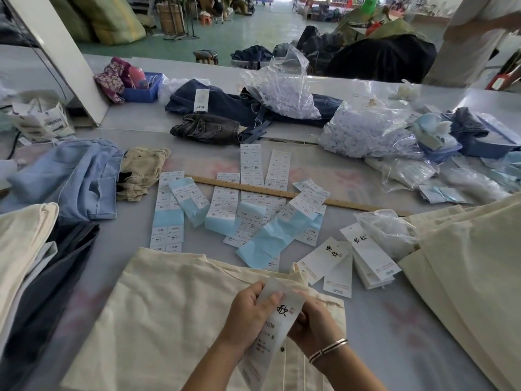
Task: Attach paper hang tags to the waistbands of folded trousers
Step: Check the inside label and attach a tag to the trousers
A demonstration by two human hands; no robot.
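Observation:
A cream pair of folded trousers (pixel 169 311) lies on the table in front of me, its waistband near my hands. Both hands hold one long white paper hang tag (pixel 277 314) with black characters and a "1103#" sticker, just above the waistband. My left hand (pixel 249 314) grips the tag's left edge with the thumb over its front. My right hand (pixel 313 325), a silver bracelet on its wrist, pinches the tag's right edge. More white hang tags (pixel 338 266) lie loose to the right, beside a stack of them (pixel 372 258).
Sheets of size stickers on blue backing (pixel 239 210) cover the table's middle, with a wooden ruler (pixel 282 193) across them. Cream trousers are piled at right (pixel 465 263) and left (pixel 22 244). Denim garments (pixel 225 108) and clear bags of plastic fasteners (pixel 366 134) lie farther back.

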